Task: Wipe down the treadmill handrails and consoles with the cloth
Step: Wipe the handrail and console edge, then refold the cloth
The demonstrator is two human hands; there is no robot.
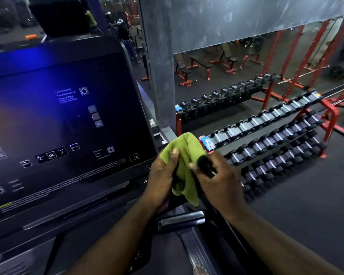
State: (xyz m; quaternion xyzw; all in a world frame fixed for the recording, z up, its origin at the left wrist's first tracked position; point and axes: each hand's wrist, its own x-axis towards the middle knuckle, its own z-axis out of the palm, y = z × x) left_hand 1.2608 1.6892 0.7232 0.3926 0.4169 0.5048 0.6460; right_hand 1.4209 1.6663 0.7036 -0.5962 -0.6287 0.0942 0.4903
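Left hand point(163, 175), crumpled green cloth point(187, 153) (fuzzy); right hand point(220, 183), black cylinder point(206, 165)

Dim, blue console point(54, 120) glare, warped edges

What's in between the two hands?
The green cloth lies bunched between the left hand and the right hand; the left grips it, and the right holds a black object. The head view shows this.
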